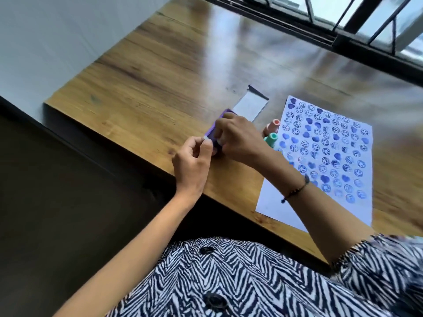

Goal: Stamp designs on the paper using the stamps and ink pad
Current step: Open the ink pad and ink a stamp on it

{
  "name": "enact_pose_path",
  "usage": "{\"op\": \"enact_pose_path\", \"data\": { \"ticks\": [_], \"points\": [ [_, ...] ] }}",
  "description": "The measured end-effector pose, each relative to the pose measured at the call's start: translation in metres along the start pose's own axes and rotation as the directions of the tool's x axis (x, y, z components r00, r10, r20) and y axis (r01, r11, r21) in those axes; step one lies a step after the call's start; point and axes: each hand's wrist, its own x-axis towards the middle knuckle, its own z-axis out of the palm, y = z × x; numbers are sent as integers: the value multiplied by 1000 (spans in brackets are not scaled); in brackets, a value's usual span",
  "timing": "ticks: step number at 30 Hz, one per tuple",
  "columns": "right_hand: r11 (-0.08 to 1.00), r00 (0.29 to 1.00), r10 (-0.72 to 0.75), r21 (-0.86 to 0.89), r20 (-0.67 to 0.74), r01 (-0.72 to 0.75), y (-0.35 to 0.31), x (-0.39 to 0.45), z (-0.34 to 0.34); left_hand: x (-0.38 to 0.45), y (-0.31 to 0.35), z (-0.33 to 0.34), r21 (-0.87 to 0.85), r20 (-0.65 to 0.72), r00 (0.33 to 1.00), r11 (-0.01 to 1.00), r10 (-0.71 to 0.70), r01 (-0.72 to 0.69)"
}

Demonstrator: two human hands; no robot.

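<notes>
A white sheet of paper (270, 202) lies on the right of the wooden table, covered with several blue smiley and heart prints. A purple ink pad (215, 131) sits left of it, its lid (249, 106) lying open beyond. My left hand (192, 161) pinches the near corner of the ink pad, with a small white piece at its fingertips. My right hand (238, 138) rests over the pad, fingers curled on something small and white; what it is stays hidden. Between pad and paper lie a pink stamp (273, 125) and a green stamp (271, 139).
The wooden table (160, 76) ends in a near edge running diagonally under my forearms. A white wall stands at the left. A dark window frame (332, 35) runs along the far side. The floor at the lower left is dark.
</notes>
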Motion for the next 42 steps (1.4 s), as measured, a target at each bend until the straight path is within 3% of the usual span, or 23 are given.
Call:
{"op": "enact_pose_path", "data": {
  "ticks": [3, 6, 9, 13, 16, 19, 23, 26, 30, 33, 35, 39, 42],
  "points": [
    [999, 994, 43, 26, -101, -40, 2, 3, -1, 1, 0, 1, -14, 2, 1000, 1000, -28, 28],
    [999, 998, 52, 12, -32, -51, 5, 6, -3, -1, 0, 1, -5, -9, 1000, 1000, -26, 26],
    [996, 989, 90, 38, -121, -86, 12, 12, -8, 0, -1, 2, -28, -14, 999, 999, -37, 37],
    [996, 998, 67, -60, -19, -68, 16, 19, -10, -2, 0, 1, -2, -15, 1000, 1000, -26, 26],
    [994, 994, 78, -69, -83, -83, 17, 30, -14, -1, 1, 1, 10, -7, 1000, 1000, -17, 17],
    [992, 996, 90, -85, -25, -92, 18, 32, -12, -3, 2, 0, 18, 5, 1000, 1000, -5, 5],
    [992, 988, 97, -70, -117, -105, 18, 34, -13, -2, 2, 0, 17, 25, 1000, 1000, 0, -1],
    [991, 991, 116, -54, -59, -119, 19, 33, -11, -2, 2, 0, 21, 18, 1000, 1000, 0, -1],
    [957, 955, 233, 220, -182, -191, 23, 17, -31, -7, 4, 1, 37, 41, 999, 999, 10, -12],
    [832, 897, 376, 511, -234, -216, 27, -21, -48, -19, 7, 6, 38, 173, 984, 998, 50, -58],
    [719, 865, 464, 651, -190, -243, 33, -54, -52, -32, 10, 13, 77, 341, 932, 984, 125, -160],
    [601, 806, 581, 729, -116, -328, 46, -109, -40, -54, 14, 25, 125, 666, 720, 921, 197, -368],
    [654, 773, 614, 652, -160, -384, 49, -134, -24, -61, 12, 26, 131, 778, 591, 865, 213, -484]
  ]
}}
